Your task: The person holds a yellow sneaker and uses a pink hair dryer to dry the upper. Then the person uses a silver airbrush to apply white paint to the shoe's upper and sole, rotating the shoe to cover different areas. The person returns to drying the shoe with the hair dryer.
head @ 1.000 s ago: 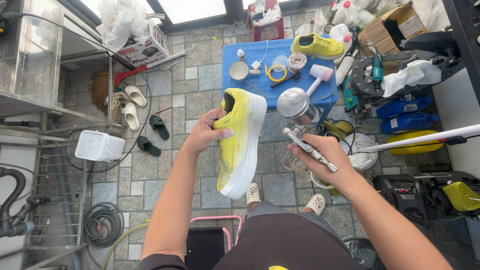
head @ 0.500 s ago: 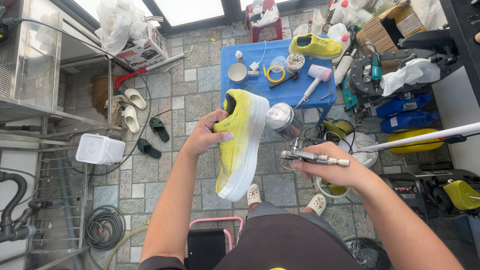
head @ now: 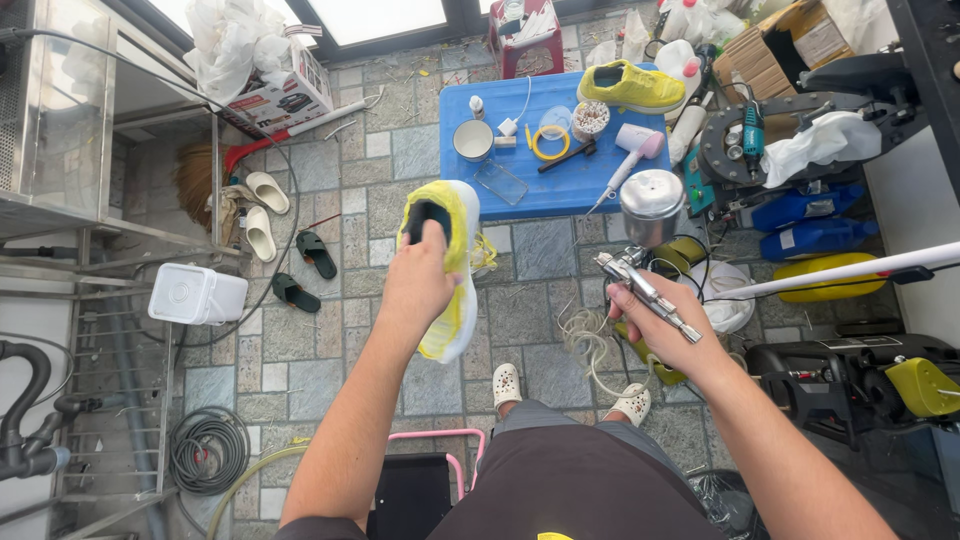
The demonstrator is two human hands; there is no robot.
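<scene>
So the person looks mid-way through airbrushing a yellow-and-white mesh sneaker (head: 450,270), and judging by the pose the next pass needs the nozzle swung toward 9 o'clock onto it. The left hand (head: 422,283) is pushed inside the sneaker's opening, holding it up at arm's length. The right hand (head: 655,325), at 3 o'clock of it, is wrapped tight around a silver metal airbrush with a round cup (head: 640,255).

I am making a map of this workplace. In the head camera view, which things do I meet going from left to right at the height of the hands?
White plastic box → dark sandals → left hand holding the yellow shoe → right hand holding the spray gun → yellow container.
</scene>
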